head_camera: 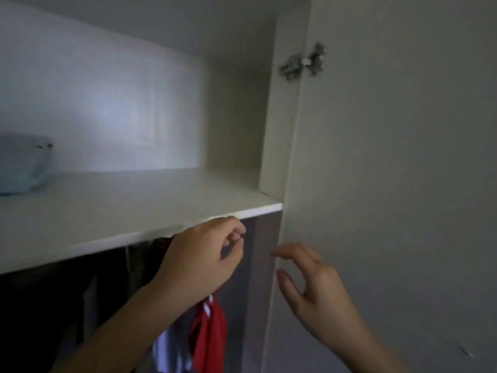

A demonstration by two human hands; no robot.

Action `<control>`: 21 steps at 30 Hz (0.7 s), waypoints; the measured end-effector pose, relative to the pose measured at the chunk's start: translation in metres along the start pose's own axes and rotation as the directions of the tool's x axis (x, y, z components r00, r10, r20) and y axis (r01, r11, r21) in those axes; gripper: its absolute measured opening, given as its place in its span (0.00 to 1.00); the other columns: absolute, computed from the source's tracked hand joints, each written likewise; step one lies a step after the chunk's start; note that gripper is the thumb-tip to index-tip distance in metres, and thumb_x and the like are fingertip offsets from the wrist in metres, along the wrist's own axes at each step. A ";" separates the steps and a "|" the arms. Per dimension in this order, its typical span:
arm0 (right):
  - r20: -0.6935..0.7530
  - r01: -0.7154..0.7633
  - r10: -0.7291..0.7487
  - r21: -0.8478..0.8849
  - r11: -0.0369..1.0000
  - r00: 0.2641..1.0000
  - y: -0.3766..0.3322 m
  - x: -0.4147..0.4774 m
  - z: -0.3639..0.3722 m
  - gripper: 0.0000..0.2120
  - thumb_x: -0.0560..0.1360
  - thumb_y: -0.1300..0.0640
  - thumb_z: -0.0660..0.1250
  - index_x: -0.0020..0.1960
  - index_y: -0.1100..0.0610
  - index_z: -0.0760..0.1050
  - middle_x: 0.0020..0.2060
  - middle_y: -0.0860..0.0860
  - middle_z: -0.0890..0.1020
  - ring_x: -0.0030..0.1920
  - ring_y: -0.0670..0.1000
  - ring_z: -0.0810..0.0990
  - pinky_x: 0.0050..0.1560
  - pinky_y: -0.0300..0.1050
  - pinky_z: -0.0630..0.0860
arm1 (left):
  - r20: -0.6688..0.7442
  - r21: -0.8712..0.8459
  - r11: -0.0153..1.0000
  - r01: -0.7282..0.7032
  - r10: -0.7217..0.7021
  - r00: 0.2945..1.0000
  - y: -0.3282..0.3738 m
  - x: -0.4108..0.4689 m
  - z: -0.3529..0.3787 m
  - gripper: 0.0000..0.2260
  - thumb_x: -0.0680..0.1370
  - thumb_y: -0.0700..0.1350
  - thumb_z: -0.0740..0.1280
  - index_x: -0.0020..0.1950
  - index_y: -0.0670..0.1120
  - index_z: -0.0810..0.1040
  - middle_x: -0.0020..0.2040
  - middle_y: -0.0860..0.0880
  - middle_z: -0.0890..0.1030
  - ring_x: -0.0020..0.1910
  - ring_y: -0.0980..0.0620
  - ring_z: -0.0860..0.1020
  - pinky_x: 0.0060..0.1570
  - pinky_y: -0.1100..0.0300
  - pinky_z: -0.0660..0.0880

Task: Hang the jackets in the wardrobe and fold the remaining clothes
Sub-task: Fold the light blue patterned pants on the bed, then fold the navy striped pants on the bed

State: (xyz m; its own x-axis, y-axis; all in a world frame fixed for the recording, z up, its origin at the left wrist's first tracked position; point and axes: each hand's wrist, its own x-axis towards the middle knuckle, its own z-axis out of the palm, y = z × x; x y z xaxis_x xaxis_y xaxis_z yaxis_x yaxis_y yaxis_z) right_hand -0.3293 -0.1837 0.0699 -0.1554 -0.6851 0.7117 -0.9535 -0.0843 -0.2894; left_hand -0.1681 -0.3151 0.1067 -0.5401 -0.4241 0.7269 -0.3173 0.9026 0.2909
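Perhaps a bowl sits on the shelf, garments below.

One view only: head-worn, wide-angle. It stands close at the open wardrobe and faces straight in, lens just above the shelf. The door fills 3 o'clock, with the hinge at 1 o'clock. The left hand and right hand come in from 6 o'clock, near the lens. The picture is blurred.
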 end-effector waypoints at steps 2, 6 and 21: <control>-0.025 -0.174 0.172 -0.060 0.983 0.985 0.024 -0.084 -0.046 0.12 0.74 0.49 0.59 0.57 0.42 0.72 0.53 0.38 0.77 0.53 0.39 0.78 0.50 0.40 0.74 | 0.083 -0.219 0.976 -0.010 0.029 0.996 0.068 -0.031 0.061 0.11 0.73 0.55 0.58 0.48 0.55 0.78 0.38 0.62 0.78 0.38 0.64 0.77 0.38 0.66 0.74; -0.098 -0.524 0.515 -0.199 0.828 0.851 0.047 -0.248 -0.146 0.11 0.76 0.49 0.60 0.56 0.41 0.74 0.51 0.34 0.76 0.48 0.38 0.78 0.48 0.41 0.77 | 0.339 -0.519 0.852 0.067 0.134 0.931 0.212 -0.116 0.155 0.06 0.75 0.52 0.62 0.47 0.56 0.78 0.39 0.62 0.80 0.40 0.63 0.79 0.37 0.67 0.74; -0.698 -0.992 0.711 0.004 0.125 0.086 -0.019 -0.604 -0.416 0.13 0.73 0.49 0.57 0.52 0.45 0.77 0.47 0.39 0.79 0.43 0.43 0.79 0.45 0.49 0.78 | 0.527 -0.850 0.466 0.246 0.767 0.365 0.634 -0.304 0.248 0.05 0.76 0.44 0.67 0.43 0.54 0.79 0.38 0.58 0.82 0.39 0.59 0.80 0.40 0.64 0.77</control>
State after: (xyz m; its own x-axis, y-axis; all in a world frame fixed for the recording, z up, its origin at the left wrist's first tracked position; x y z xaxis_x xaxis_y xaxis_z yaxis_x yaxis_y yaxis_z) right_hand -0.3244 0.5331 -0.0880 -0.8714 0.3861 0.3028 0.0365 0.6664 -0.7447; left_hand -0.3986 0.3680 -0.0844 -0.8515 0.4990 0.1610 0.3816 0.3792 0.8430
